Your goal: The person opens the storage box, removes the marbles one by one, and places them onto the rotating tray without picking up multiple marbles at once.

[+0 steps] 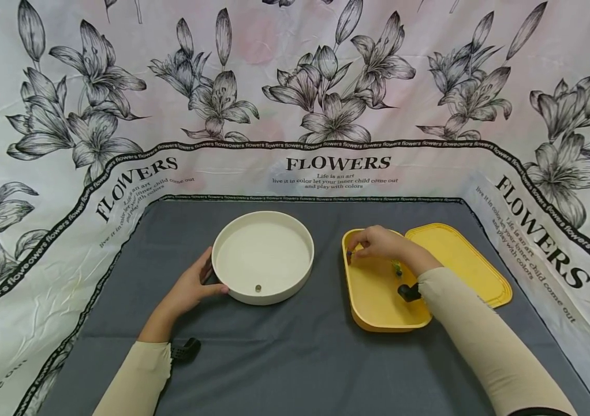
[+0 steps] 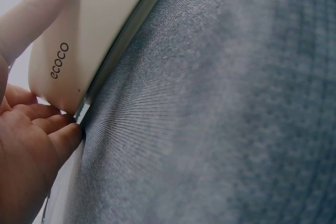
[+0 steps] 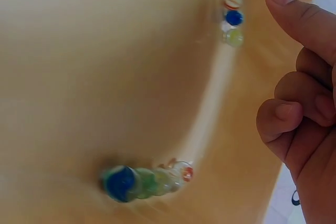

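Observation:
My left hand [image 1: 196, 286] holds the near-left side of a round cream tray [image 1: 262, 254], thumb on its outer wall and fingers at its lower edge. In the left wrist view, that wall bears the word "ecoco". One small marble [image 1: 258, 288] lies inside the tray near its front. My right hand [image 1: 380, 242] reaches into a yellow rectangular container [image 1: 378, 300], with loosely bent fingers. Glass marbles sit along the container's walls: a row with a blue marble [image 3: 234, 18] near my thumb, and another cluster [image 3: 147, 182] lower down. No marble shows between my fingers.
A yellow lid [image 1: 461, 260] lies to the right of the container, partly behind the right forearm. Grey cloth [image 1: 284, 358] covers the table, bordered by a white band printed with flowers and lettering. Black wrist cameras stick out near both sleeves.

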A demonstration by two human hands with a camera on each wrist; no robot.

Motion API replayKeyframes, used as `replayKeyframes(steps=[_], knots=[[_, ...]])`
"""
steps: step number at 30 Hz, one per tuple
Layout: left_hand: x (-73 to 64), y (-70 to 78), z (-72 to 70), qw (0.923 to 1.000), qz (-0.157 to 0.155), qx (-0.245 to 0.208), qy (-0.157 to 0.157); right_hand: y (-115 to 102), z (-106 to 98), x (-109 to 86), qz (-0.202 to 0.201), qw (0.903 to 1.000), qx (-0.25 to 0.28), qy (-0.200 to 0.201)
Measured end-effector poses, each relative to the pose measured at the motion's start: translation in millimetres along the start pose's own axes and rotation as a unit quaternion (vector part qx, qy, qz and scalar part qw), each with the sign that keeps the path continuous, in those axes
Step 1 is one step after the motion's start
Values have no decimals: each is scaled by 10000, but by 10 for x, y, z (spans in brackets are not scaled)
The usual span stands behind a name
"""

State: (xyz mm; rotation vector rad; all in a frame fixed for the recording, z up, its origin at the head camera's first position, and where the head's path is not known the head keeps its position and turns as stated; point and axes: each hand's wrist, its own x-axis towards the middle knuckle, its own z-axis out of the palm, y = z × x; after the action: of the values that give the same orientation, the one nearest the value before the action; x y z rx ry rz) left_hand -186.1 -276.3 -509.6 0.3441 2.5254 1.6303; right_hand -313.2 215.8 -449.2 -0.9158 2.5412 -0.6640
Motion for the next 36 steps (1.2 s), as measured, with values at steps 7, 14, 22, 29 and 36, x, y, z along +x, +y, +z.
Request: replayKeyframes(steps=[7, 14, 22, 29, 36], knots=[[5, 7, -3, 10000, 46, 62, -15, 63, 95, 31, 31, 9998, 142, -153], [-1, 18, 11, 10000, 76, 6, -38, 140, 183, 62, -108, 9994, 242, -227], [7, -10, 12, 10000, 40, 34, -48, 114, 215, 75, -79, 9996, 4, -260], [-10, 27, 4, 10000, 63, 47, -27, 92, 206, 98, -71, 9996, 34, -277], [-8, 22, 3, 9999, -25, 106, -4, 75, 164, 65, -20, 9998, 131, -171]])
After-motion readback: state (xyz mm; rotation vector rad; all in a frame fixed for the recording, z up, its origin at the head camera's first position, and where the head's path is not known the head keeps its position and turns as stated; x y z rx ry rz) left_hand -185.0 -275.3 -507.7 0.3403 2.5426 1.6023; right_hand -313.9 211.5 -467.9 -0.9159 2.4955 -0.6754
